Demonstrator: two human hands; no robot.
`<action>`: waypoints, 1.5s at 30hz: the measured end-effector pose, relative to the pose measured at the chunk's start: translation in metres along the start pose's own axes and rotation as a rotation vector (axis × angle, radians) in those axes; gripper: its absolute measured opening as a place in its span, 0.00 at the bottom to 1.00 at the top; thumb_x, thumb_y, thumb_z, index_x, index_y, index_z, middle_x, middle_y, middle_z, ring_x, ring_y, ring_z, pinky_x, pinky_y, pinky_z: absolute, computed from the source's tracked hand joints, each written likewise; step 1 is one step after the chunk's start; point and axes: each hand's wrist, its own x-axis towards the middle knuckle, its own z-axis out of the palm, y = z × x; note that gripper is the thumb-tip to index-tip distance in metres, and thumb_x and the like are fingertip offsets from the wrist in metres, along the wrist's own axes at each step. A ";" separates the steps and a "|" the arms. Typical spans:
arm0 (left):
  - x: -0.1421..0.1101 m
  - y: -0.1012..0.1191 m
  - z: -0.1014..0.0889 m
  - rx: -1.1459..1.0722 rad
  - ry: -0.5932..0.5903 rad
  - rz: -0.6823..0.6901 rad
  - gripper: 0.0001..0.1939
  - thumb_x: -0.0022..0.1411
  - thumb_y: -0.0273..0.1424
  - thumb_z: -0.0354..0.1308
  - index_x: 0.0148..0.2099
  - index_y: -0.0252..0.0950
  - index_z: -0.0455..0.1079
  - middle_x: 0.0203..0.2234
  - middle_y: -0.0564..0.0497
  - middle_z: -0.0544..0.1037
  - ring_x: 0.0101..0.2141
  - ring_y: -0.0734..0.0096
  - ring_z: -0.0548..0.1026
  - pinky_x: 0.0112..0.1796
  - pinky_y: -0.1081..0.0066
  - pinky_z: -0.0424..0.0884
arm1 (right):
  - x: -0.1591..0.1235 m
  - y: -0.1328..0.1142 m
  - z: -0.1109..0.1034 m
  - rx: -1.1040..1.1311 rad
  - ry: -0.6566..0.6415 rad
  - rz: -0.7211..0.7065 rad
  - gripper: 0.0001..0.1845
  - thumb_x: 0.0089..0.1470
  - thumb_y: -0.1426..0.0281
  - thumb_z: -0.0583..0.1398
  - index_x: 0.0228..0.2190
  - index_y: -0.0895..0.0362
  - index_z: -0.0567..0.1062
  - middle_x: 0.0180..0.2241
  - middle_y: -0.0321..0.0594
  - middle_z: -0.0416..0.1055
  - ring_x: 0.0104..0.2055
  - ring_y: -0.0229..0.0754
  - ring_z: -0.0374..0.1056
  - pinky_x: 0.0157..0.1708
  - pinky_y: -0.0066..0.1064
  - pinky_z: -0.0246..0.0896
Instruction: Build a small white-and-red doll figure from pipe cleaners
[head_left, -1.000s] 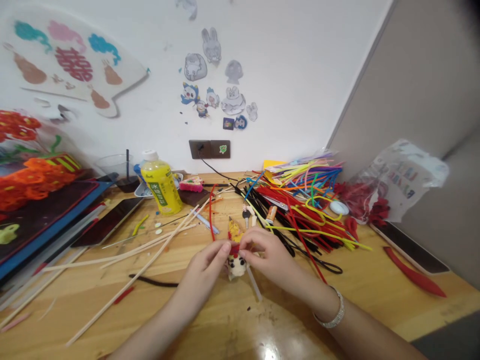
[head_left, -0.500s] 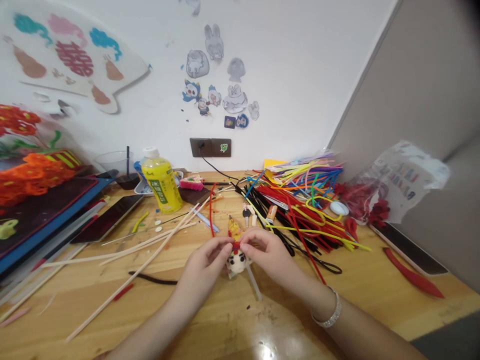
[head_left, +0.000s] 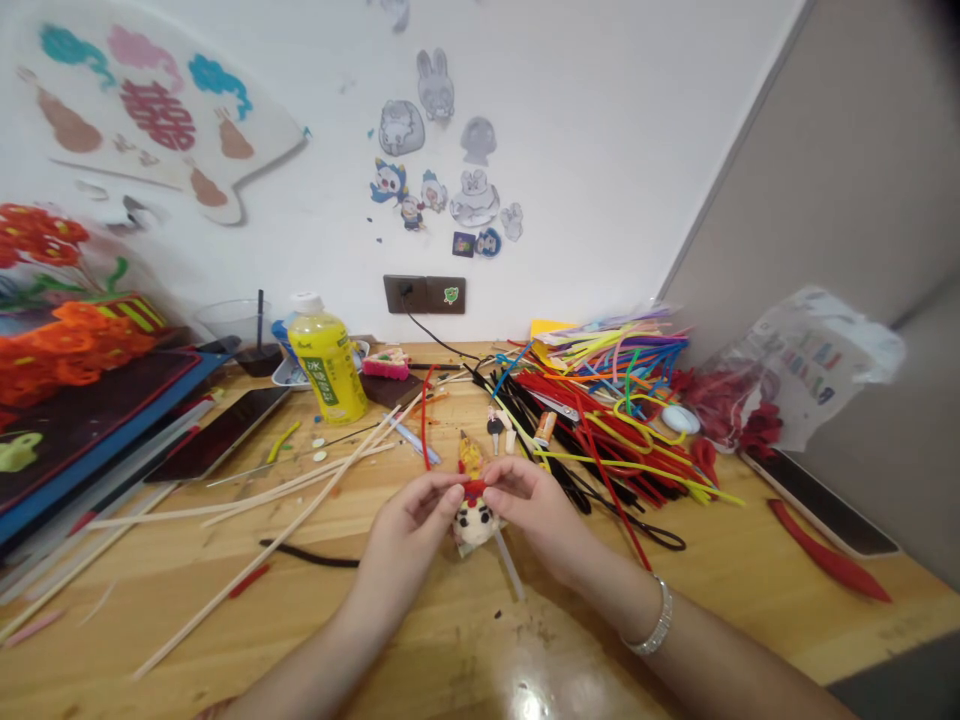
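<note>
Doll: pipe-cleaner doll [head_left: 475, 522] with a white fluffy head, a dark-eyed face and a yellow twisted peak on top, at the middle of the wooden worktop [head_left: 450, 640], nearer the front edge; whether it touches the wood cannot be told. A red band [head_left: 474, 489] wraps it just under the peak.

Left hand: left hand [head_left: 405, 525] narrowly closed, fingertips pinching the red band from the left.

Right hand: right hand [head_left: 529, 510] narrowly closed, pinching the band from the right, almost meeting the left; silver bracelet [head_left: 656, 620] on its wrist.

Beside the doll: pale plastic rod [head_left: 508, 565] running from under it toward the front edge; small figurine [head_left: 493, 425] and small tube [head_left: 545, 428] just behind the hands.

Right half: heap of multicoloured pipe cleaners [head_left: 607, 420], mostly red, black and yellow; plastic bag [head_left: 814, 365] and red tapered piece [head_left: 829, 565] near the right corner.

Left half: long bamboo sticks [head_left: 300, 500], black pipe cleaner [head_left: 309, 555], dark tablet [head_left: 217, 445].

Back edge: yellow drink bottle [head_left: 321, 370] with a green label, left of centre, below wall sockets [head_left: 424, 294].

Left corner: orange pipe-cleaner flowers [head_left: 75, 345].
</note>
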 end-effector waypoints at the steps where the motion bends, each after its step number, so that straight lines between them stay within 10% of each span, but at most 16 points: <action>1: 0.000 -0.001 0.000 -0.002 0.012 0.011 0.11 0.51 0.37 0.58 0.33 0.35 0.72 0.26 0.52 0.77 0.28 0.70 0.73 0.30 0.73 0.68 | 0.000 0.001 0.000 0.009 -0.001 -0.004 0.15 0.37 0.65 0.69 0.26 0.57 0.71 0.27 0.32 0.68 0.30 0.34 0.64 0.32 0.26 0.59; 45: -0.005 0.013 -0.002 -0.098 -0.007 -0.110 0.13 0.43 0.36 0.65 0.33 0.37 0.79 0.28 0.49 0.82 0.30 0.66 0.76 0.35 0.70 0.72 | -0.005 -0.008 -0.001 -0.113 -0.028 -0.071 0.11 0.41 0.65 0.66 0.29 0.56 0.76 0.31 0.37 0.73 0.33 0.38 0.68 0.35 0.31 0.63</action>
